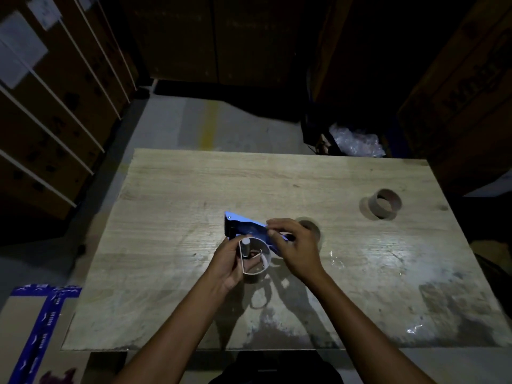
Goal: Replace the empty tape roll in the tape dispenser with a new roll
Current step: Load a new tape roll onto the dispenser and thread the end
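Above the middle of the wooden table [171, 189] I hold a blue tape dispenser [246, 228]. My left hand [228, 266] grips its lower part from the left, beside a grey roller [245, 247] and a thin, pale ring of roll [259, 259] sitting in the frame. My right hand [297, 249] pinches the dispenser's right side from above. A brown cardboard core [386, 203] stands on its edge at the table's far right. Another brown roll [311, 227] lies just behind my right hand, mostly hidden by it.
Stacked cardboard boxes [50, 112] line the left side, and more boxes [465, 87] stand at the right. A crumpled clear plastic bag [357, 144] lies beyond the table's far edge. A flat carton with blue tape [41, 322] sits at the lower left. Lighting is dim.
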Demonstrator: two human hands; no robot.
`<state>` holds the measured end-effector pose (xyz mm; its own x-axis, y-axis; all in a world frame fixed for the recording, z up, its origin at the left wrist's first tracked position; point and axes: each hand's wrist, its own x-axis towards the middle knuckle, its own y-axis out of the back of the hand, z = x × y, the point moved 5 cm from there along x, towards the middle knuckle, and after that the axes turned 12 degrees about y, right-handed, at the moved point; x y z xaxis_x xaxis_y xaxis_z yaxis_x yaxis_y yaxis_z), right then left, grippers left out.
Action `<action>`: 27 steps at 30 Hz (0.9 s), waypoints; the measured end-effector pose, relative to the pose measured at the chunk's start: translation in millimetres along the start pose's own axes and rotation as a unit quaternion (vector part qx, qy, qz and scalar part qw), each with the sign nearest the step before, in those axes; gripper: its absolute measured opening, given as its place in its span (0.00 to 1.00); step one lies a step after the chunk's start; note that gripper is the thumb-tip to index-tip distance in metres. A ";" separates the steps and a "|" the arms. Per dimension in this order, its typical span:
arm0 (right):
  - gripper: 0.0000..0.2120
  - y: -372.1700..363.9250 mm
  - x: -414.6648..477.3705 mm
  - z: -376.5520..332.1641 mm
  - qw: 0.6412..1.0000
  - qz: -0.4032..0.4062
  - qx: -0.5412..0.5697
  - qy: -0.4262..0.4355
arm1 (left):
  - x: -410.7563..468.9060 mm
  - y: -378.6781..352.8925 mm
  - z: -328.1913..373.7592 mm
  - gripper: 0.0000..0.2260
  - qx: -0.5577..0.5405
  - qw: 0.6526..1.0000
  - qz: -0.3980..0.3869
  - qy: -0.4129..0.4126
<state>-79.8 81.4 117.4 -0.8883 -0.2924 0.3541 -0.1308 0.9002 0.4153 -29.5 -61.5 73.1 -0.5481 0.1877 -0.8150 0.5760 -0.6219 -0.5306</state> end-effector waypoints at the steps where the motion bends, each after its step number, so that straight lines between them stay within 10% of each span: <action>1: 0.05 6.3 -3.2 8.4 0.999 0.027 0.001 -0.029 | 3.7 4.0 0.5 0.05 -0.008 1.000 0.029 -0.009; 7: 0.10 32.1 -24.2 80.2 0.962 0.033 -0.233 -0.136 | 13.5 6.5 -7.1 0.07 -0.054 0.995 0.077 -0.029; 16: 0.18 9.9 -32.4 121.2 0.869 -0.235 -0.395 -0.182 | 33.4 8.7 -9.0 0.09 -0.088 0.991 0.095 -0.040; 27: 0.05 23.4 -29.5 101.3 0.917 -0.158 -0.347 -0.113 | 54.5 18.4 -2.6 0.07 -0.105 0.990 0.091 -0.037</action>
<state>-101.2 143.8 31.7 -0.9333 -0.3582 -0.0266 -0.1555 0.3364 0.9288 -47.2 -60.7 18.3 -0.4620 0.0253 -0.8865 0.7790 -0.4662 -0.4193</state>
